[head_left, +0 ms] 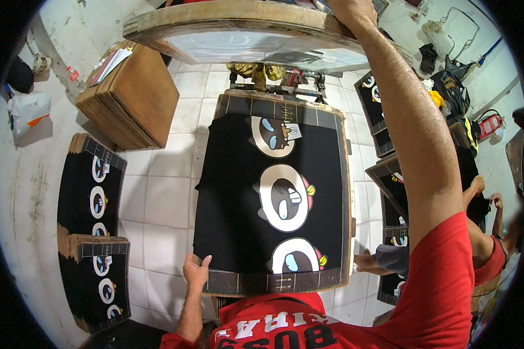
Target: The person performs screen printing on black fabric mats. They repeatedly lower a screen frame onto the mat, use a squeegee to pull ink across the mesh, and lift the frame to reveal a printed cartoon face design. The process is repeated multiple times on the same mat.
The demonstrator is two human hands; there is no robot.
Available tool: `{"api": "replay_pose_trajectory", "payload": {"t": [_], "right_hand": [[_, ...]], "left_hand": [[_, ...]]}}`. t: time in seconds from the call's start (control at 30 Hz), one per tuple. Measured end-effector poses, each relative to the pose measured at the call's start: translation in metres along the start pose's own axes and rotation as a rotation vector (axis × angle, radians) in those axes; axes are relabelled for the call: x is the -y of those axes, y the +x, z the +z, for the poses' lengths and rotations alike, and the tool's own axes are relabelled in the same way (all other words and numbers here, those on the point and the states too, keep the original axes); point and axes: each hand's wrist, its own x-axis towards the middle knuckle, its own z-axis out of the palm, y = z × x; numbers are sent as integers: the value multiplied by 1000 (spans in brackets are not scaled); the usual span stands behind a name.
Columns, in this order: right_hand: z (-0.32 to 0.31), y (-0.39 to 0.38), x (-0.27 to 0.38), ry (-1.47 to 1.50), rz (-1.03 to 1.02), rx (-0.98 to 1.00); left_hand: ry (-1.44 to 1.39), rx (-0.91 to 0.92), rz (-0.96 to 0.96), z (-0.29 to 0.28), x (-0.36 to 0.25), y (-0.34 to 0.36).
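Standing over a printing tabletop (332, 174), a person in a red shirt works a black cloth (233, 203) printed with three round cartoon faces; the cloth lies flat across the board, its near edge at the person's chest. Overhead, a wood-framed screen (244, 32) is tipped up, its far side cut off by the picture's top edge. The right hand (352, 10) grips the frame's right end, fingers closed over the wood, partly cropped. The left hand (196, 270) is curled on the cloth's near left corner, pinching its edge; the fingertips are hard to make out. Stacked boards (93, 232) bearing the same prints sit at left on the tiled floor (169, 198). At right, another person's arms (384, 262) show only in part, behind the raised arm.
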Motion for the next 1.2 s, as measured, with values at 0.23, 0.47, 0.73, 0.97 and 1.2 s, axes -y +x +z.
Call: {"api": "replay_pose_trajectory", "payload": {"t": [0.23,0.47,0.73,0.97,1.2], "right_hand": [[5,13,-5,6,-102,-34],[2,22,-7,2,-118,14],[11,30,-9,-50,-81,-41],[-7,-3,-5,85,-110,-9],[-11,-27,1,-10,3,32]], "left_hand": [[184,-86,-34,-5,-25,-7],[170,-80,-56,-4,-22,1],[161,-83,-66,9,4,11],[158,-83,15,21,19,21],[232,-3,-26,12,4,31]]}}
